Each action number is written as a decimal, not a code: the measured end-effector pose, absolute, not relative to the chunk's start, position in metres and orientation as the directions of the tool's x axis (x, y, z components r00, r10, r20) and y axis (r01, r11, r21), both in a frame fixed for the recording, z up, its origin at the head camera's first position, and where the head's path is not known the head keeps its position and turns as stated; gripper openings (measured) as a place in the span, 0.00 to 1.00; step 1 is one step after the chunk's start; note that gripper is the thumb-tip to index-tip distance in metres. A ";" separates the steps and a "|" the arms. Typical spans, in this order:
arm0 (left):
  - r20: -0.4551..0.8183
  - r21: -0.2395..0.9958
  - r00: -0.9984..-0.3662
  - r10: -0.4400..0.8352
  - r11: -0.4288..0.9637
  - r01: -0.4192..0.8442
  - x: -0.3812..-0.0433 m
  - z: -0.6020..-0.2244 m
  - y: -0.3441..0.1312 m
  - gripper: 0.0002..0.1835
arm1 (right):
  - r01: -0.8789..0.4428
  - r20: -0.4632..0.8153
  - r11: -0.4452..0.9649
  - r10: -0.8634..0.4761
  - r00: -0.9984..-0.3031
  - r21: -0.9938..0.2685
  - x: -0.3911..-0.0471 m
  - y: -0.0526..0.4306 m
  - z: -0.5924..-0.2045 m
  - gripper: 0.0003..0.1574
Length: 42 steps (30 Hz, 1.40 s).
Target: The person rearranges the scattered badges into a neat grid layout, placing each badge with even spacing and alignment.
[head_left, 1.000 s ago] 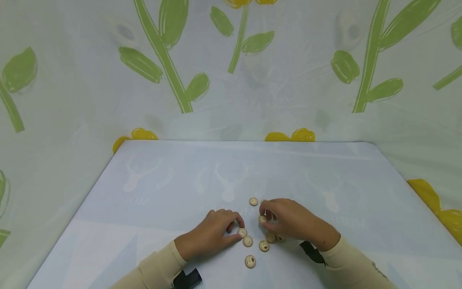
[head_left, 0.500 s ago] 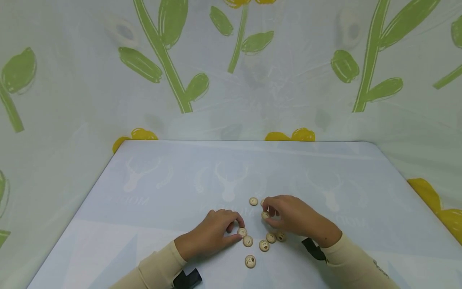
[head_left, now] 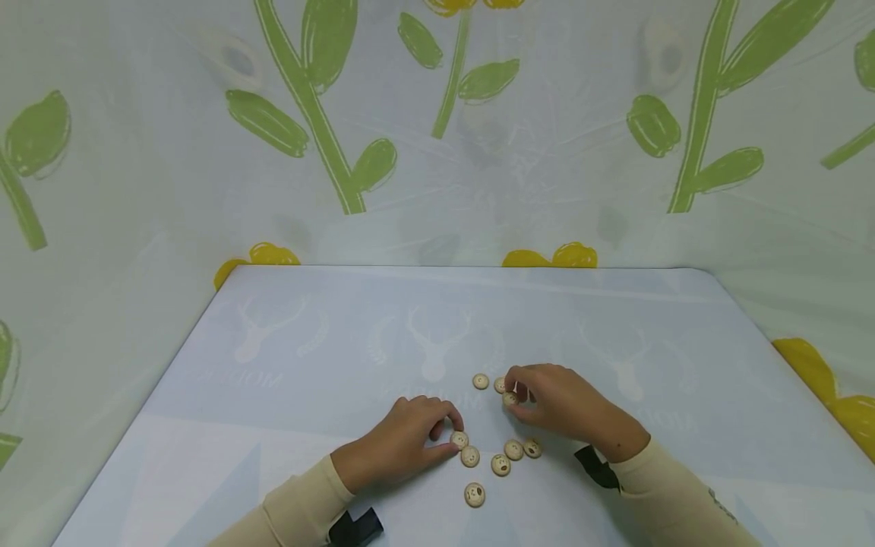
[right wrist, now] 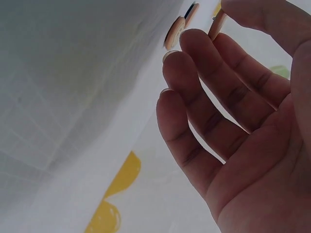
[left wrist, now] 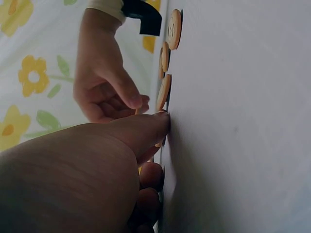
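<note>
My left hand [head_left: 399,444] rests low on the table and pinches a small round wooden disc [head_left: 459,440] between thumb and forefinger. A second disc [head_left: 469,456] lies against it on the near side. My right hand [head_left: 567,404] pinches another wooden disc [head_left: 510,398] by its edge; the right wrist view shows this disc [right wrist: 218,24] tilted at the thumb tip, the other fingers loosely bent. Just beyond it a disc [head_left: 500,385] lies flat, partly hidden by the fingers, with one more disc [head_left: 481,381] to its left. Dark marks are printed on the discs.
Between the forearms lie more discs: a row of three, with one disc [head_left: 501,465] at its left end, and a single disc [head_left: 475,495] nearer me. The pale table [head_left: 307,342] ends at a curtain [head_left: 547,175] with printed leaves. Black straps [head_left: 355,528] circle both wrists.
My right hand has moved away from me and slightly right with its disc, uncovering the discs beneath it. My left hand has stayed in place.
</note>
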<state>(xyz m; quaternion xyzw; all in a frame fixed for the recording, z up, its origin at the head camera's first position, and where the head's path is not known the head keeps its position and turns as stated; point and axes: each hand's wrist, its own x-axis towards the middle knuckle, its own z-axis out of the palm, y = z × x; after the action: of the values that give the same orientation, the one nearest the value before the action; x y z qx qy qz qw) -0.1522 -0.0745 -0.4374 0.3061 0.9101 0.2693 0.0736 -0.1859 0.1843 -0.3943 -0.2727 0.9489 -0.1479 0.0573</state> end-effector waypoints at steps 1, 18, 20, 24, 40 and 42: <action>0.030 0.536 -0.802 0.596 0.668 0.516 -0.152 -0.437 -0.074 0.10 | -0.495 -0.032 0.810 -0.530 -0.847 -0.313 -0.186 0.185 -0.394 0.08; 0.021 0.544 -0.802 0.597 0.666 0.510 -0.152 -0.436 -0.074 0.10 | -0.433 -0.065 0.828 -0.485 -0.872 -0.357 -0.196 0.193 -0.400 0.06; 0.025 0.546 -0.801 0.598 0.663 0.512 -0.152 -0.435 -0.074 0.10 | -0.426 -0.065 0.833 -0.476 -0.877 -0.354 -0.197 0.193 -0.401 0.06; 0.024 0.550 -0.801 0.599 0.661 0.510 -0.152 -0.435 -0.075 0.10 | -0.432 -0.054 0.829 -0.479 -0.876 -0.355 -0.198 0.195 -0.403 0.05; 0.048 0.549 -0.797 0.602 0.651 0.525 -0.151 -0.436 -0.074 0.10 | -0.366 -0.092 0.842 -0.434 -0.896 -0.396 -0.200 0.197 -0.403 0.05; 0.051 0.549 -0.798 0.601 0.650 0.525 -0.151 -0.437 -0.074 0.10 | -0.357 -0.098 0.845 -0.427 -0.899 -0.399 -0.201 0.198 -0.403 0.05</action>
<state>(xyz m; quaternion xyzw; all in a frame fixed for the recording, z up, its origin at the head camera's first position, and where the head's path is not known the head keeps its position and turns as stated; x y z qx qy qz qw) -0.1510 -0.0740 -0.4366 0.3107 0.9058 0.2798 0.0679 -0.2006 0.1976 -0.4034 -0.2050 0.9559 -0.1889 0.0918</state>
